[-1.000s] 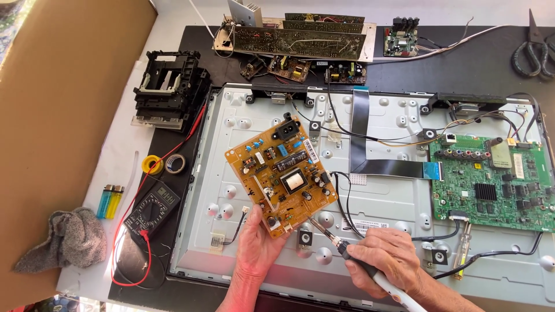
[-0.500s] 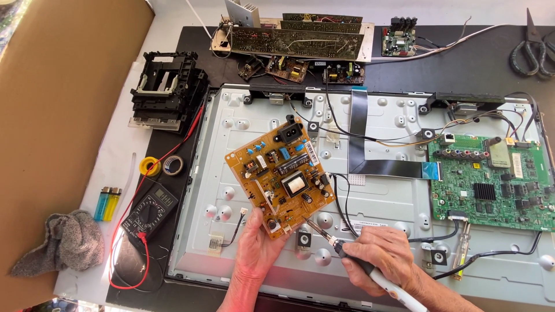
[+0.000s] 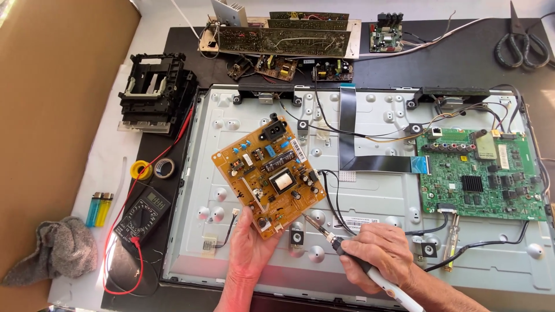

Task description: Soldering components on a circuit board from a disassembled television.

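Small tan-orange power circuit board (image 3: pixel 269 176), roughly square, held tilted like a diamond over the left half of the grey sheet-metal TV back panel (image 3: pixel 370 242). Board carries a black two-pin mains socket at its top corner, a square transformer with a white top near the middle, dark capacitors, and a white label strip along the upper right edge.

Left hand (image 3: pixel 250 249) grips the board by its bottom corner, thumb on the component face, fingers underneath. Right hand (image 3: pixel 381 254) is clenched around a soldering iron with a white handle and black grip (image 3: pixel 352 260); the metal tip sits at the board's lower right edge, touching or just off it, can't tell.

Right of the board: black flat ribbon cable (image 3: pixel 352 138), then a green main circuit board (image 3: pixel 483 176) mounted on the panel. Left of the board, on the desk: black multimeter with red lead (image 3: pixel 141 216), yellow and grey tape rolls (image 3: pixel 151 169), two lighters, blue and yellow (image 3: pixel 99 209), grey rag (image 3: pixel 55 248). Above the board: black plastic drive frame (image 3: pixel 153 92), long dark circuit boards (image 3: pixel 277 37). Far upper right: black scissors (image 3: pixel 520 37).
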